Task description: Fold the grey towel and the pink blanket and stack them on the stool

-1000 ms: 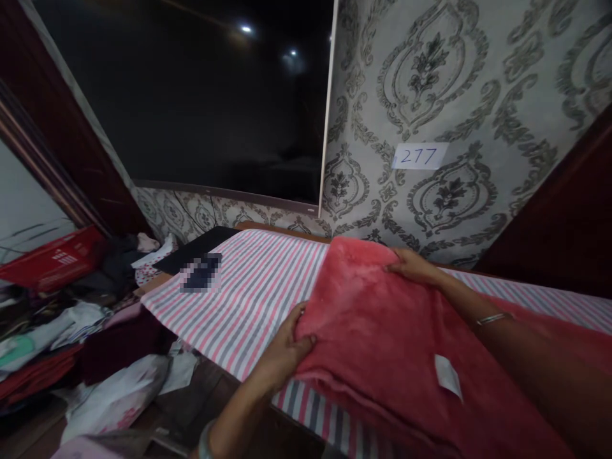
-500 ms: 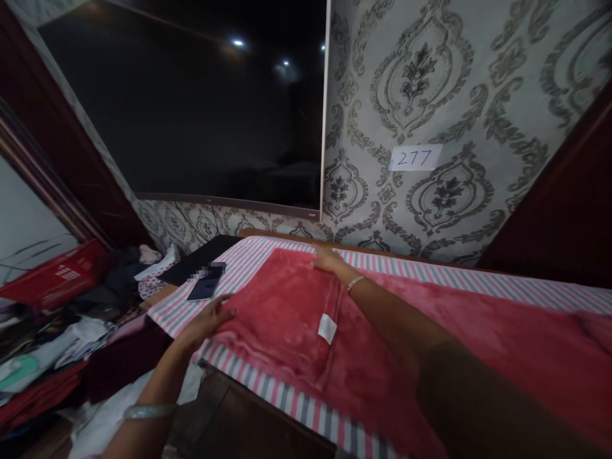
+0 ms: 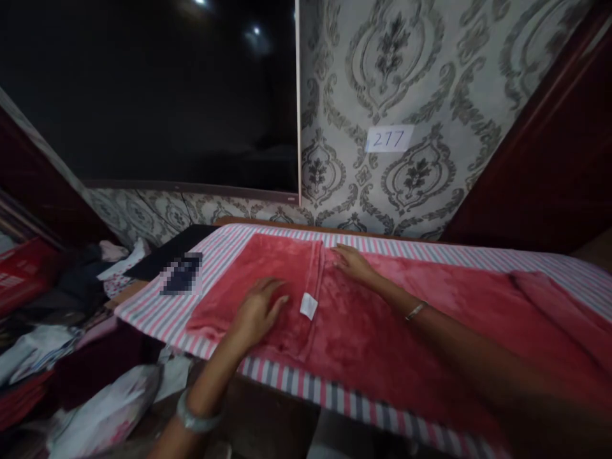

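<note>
Clothes (image 3: 95, 408) lie heaped at your far left, beside the striped cloth (image 3: 148, 305), which bears a dark, pixelated object (image 3: 180, 275). Next, the red blanket (image 3: 363, 338) lies along that cloth, its left end folded over. Your left hand (image 3: 257, 311) is over this fold, thumb and fingers apart, near a white label (image 3: 308, 306). Your right hand (image 3: 352, 262) is at the blanket's far edge, fingers slightly spread; whether they touch it, I can't tell.

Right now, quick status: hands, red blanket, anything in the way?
Left hand open over the folded end. Right hand open near its far right corner. Red blanket part-folded on striped cloth. Dark item beside it, not on it.
</note>
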Action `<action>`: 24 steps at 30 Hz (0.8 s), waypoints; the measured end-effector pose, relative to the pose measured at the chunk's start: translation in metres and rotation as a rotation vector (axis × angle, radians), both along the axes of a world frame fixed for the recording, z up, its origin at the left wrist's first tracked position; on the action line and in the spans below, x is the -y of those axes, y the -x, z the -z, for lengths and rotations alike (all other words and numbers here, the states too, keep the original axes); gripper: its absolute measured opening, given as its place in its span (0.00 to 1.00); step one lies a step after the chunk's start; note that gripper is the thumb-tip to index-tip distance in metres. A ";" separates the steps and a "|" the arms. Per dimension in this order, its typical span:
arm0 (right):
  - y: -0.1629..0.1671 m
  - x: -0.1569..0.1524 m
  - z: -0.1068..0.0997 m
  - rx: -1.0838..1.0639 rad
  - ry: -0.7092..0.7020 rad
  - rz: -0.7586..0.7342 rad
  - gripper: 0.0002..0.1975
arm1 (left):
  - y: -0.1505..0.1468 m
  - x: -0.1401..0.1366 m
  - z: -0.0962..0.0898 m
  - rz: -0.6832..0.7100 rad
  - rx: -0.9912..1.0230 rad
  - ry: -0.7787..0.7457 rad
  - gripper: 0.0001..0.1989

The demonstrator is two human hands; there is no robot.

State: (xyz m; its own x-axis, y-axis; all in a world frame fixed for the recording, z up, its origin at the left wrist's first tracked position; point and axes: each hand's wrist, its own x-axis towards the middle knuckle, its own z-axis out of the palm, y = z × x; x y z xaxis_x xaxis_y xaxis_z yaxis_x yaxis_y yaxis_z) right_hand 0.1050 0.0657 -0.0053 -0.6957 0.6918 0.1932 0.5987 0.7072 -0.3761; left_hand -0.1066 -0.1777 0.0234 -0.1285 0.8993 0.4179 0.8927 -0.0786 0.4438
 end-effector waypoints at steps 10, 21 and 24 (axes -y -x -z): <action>-0.124 0.095 0.043 -0.262 0.072 -0.096 0.20 | -0.037 0.058 0.016 0.120 -0.091 0.094 0.20; -0.157 0.122 0.067 -0.434 0.103 0.011 0.18 | -0.062 0.051 0.040 0.087 -0.207 0.034 0.12; -0.157 0.123 0.072 -0.420 0.077 -0.009 0.19 | -0.068 0.055 0.043 0.095 -0.265 0.075 0.10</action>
